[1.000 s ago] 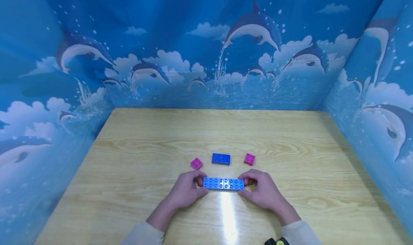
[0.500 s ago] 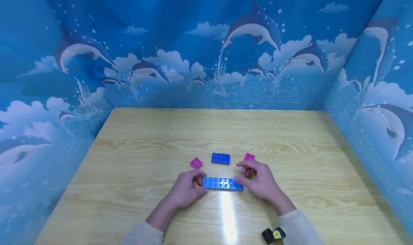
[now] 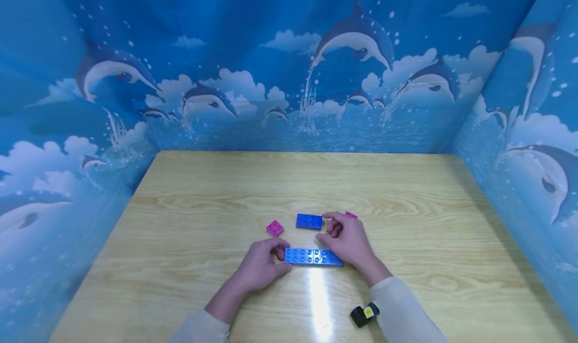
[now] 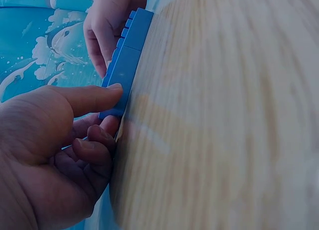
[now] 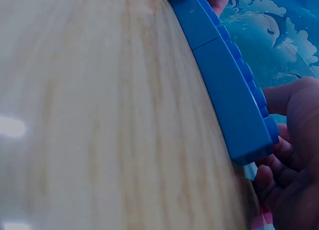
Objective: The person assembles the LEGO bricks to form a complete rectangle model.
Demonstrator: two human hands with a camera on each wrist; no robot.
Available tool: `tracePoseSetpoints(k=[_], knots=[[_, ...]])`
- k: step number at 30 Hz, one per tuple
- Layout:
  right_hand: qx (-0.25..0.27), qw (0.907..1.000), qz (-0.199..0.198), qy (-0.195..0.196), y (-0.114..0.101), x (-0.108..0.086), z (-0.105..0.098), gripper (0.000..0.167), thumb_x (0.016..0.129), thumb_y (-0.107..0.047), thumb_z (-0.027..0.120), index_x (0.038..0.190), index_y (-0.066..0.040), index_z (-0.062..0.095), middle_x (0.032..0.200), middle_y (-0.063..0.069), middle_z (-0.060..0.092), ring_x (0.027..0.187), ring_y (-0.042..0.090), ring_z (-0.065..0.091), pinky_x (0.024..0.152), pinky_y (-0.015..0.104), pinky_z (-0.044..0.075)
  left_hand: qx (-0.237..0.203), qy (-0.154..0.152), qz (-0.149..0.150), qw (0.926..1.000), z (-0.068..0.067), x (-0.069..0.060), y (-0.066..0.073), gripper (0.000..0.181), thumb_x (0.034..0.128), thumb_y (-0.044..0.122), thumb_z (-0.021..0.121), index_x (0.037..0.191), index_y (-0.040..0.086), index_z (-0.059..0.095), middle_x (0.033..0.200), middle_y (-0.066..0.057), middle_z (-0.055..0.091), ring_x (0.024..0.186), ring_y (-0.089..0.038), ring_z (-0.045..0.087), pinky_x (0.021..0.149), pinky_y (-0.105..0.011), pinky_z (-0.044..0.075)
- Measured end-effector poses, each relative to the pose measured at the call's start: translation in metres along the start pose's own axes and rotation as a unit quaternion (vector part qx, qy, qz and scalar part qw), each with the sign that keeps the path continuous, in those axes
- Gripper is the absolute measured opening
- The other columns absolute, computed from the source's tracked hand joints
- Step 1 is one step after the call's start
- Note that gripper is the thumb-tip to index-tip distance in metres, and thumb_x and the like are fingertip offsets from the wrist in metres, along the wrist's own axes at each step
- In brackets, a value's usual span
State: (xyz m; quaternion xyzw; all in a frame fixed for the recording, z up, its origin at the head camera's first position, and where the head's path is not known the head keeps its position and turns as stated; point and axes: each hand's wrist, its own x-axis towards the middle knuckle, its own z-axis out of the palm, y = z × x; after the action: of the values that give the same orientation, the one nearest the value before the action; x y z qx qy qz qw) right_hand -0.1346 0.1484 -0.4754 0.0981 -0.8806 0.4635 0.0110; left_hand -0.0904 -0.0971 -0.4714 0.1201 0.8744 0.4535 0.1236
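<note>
Two light blue toy building bricks lie end to end on the table, the left brick touching the right brick. My left hand pinches the outer end of the left one between thumb and fingers. Over the far side of the right brick hovers my right hand, thumb and forefinger spread and nothing between them. Its forefinger tip is beside the right end of a dark blue brick. In the right wrist view, the right fingers stand behind the light blue brick.
One small pink brick lies left of the dark blue one. A second pink brick is mostly covered by the right hand. A black strap with a yellow label is at the right sleeve. Dolphin-print curtains enclose the wooden table.
My right hand has let go of the right light blue brick's end and moved away from me and leftward, toward the dark blue brick. The left hand keeps its grip in place.
</note>
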Motion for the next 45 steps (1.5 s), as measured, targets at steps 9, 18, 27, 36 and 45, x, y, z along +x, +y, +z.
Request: tracePoseSetpoints(k=[9, 18, 27, 36, 45], knots=[[-0.037, 0.9990, 0.024, -0.012, -0.001, 0.009, 0.003, 0.050, 0.077, -0.014, 0.087, 0.122, -0.003, 0.067, 0.080, -0.002, 0.060, 0.071, 0.014, 0.057, 0.066, 0.028, 0.052, 0.004, 0.001, 0.005, 1.0000, 0.001, 0.000, -0.001, 0.041, 0.0768, 0.010, 0.084, 0.114, 0.005, 0.066, 0.086, 0.005, 0.059, 0.064, -0.013, 0.053, 0.055, -0.026, 0.047], [-0.045, 0.9986, 0.024, -0.009, -0.001, 0.013, 0.008, 0.044, 0.078, -0.014, 0.087, 0.117, -0.005, 0.069, 0.078, -0.004, 0.060, 0.068, 0.013, 0.056, 0.062, 0.029, 0.051, 0.012, 0.002, 0.004, 0.9999, 0.001, 0.001, -0.003, 0.042, 0.0768, 0.012, 0.084, 0.114, 0.006, 0.067, 0.085, 0.007, 0.059, 0.065, -0.013, 0.053, 0.056, -0.026, 0.046], [-0.047, 0.9988, 0.012, -0.004, -0.001, 0.013, 0.008, 0.036, 0.080, -0.012, 0.085, 0.112, -0.005, 0.070, 0.078, -0.005, 0.060, 0.066, 0.012, 0.055, 0.060, 0.028, 0.049, 0.011, 0.005, 0.005, 0.9999, 0.001, 0.001, -0.003, 0.041, 0.0770, 0.012, 0.084, 0.113, 0.006, 0.067, 0.085, 0.007, 0.059, 0.066, -0.014, 0.052, 0.058, -0.026, 0.046], [-0.030, 0.9995, -0.003, 0.008, -0.005, 0.002, -0.001, 0.033, 0.079, -0.010, 0.086, 0.108, -0.006, 0.071, 0.077, -0.005, 0.060, 0.066, 0.014, 0.055, 0.059, 0.027, 0.049, 0.008, 0.000, -0.004, 1.0000, 0.002, 0.000, -0.001, 0.041, 0.0779, 0.012, 0.084, 0.115, 0.006, 0.066, 0.086, 0.006, 0.059, 0.067, -0.014, 0.053, 0.058, -0.026, 0.047], [-0.010, 0.9997, -0.016, 0.012, -0.014, -0.010, -0.013, 0.033, 0.078, -0.009, 0.087, 0.108, -0.007, 0.072, 0.078, -0.003, 0.060, 0.066, 0.016, 0.055, 0.057, 0.027, 0.049, 0.011, 0.004, -0.002, 0.9999, 0.002, 0.001, -0.002, 0.041, 0.0779, 0.012, 0.084, 0.115, 0.006, 0.066, 0.087, 0.006, 0.059, 0.066, -0.014, 0.053, 0.058, -0.026, 0.047]])
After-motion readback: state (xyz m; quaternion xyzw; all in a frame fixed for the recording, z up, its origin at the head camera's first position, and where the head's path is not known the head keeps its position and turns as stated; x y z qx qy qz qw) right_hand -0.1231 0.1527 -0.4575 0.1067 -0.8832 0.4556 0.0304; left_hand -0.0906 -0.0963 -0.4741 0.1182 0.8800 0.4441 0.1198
